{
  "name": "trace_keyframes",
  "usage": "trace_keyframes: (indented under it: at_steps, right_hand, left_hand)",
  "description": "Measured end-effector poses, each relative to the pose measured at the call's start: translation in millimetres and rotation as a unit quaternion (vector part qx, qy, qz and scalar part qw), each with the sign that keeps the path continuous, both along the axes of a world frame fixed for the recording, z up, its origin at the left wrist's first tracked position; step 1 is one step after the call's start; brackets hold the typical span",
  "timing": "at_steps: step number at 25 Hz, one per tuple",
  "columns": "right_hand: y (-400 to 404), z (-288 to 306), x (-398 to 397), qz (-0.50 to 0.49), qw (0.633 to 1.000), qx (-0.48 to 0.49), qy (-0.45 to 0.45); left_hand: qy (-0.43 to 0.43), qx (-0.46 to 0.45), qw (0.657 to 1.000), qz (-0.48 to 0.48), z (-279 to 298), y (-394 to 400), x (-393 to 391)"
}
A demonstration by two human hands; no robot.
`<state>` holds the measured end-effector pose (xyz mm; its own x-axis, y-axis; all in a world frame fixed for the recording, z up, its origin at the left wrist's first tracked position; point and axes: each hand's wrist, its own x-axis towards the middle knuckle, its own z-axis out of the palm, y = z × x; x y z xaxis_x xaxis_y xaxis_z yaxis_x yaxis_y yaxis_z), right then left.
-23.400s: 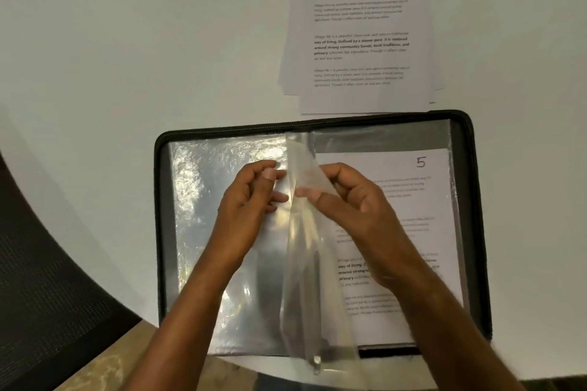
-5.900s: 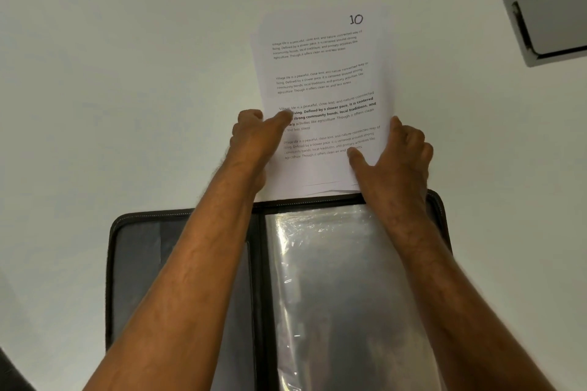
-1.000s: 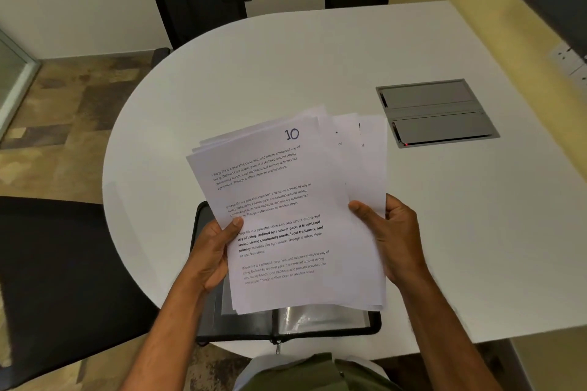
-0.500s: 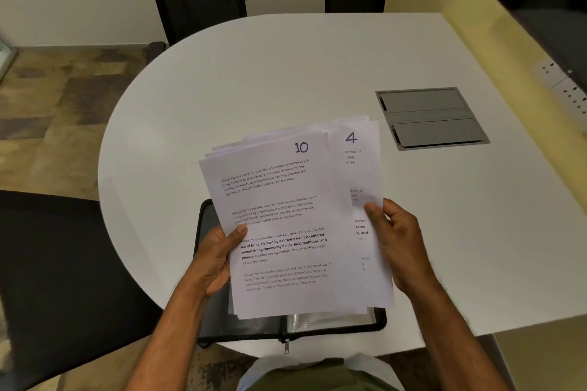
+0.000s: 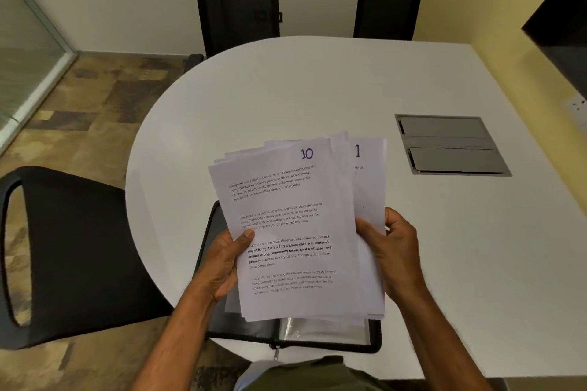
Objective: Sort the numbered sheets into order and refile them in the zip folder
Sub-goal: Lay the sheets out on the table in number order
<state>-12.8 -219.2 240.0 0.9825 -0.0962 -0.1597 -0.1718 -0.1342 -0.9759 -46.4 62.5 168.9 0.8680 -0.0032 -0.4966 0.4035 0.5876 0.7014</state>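
A white table [image 5: 286, 98] with a rounded end fills the room's middle, three black chairs [image 5: 236, 9] drawn round it and a grey hatch [image 5: 451, 144] set flush in its top at right. On the near edge lies the open zip folder [image 5: 317, 335], its clear sleeves showing and its zip pull hanging over the rim. Above the folder a person holds a fanned sheaf of printed sheets [image 5: 292, 232]; the front sheet is marked 10, and one behind it at right shows a 1. The left hand [image 5: 222, 263] grips the sheaf's left edge, thumb pressed on the front sheet and fingers curled behind. The right hand [image 5: 394, 251] pinches the rear sheets at their right edge, thumb in front, fingers wrapped behind the paper.
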Motion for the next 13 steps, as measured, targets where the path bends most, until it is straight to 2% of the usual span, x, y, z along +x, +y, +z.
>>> trace_keyframes:
  at_steps: [6, 13]
  right_hand:
    - [-34, 2, -3, -0.018, 0.990, 0.130, 0.061]
    - [-58, -9, -4, 0.038, 0.993, 0.107, 0.036]
  left_hand:
    - [-0.013, 0.010, 0.999, 0.037, 13, -33, -13]
    - [0.000, 0.035, 0.999, 0.036, 11, -43, -37]
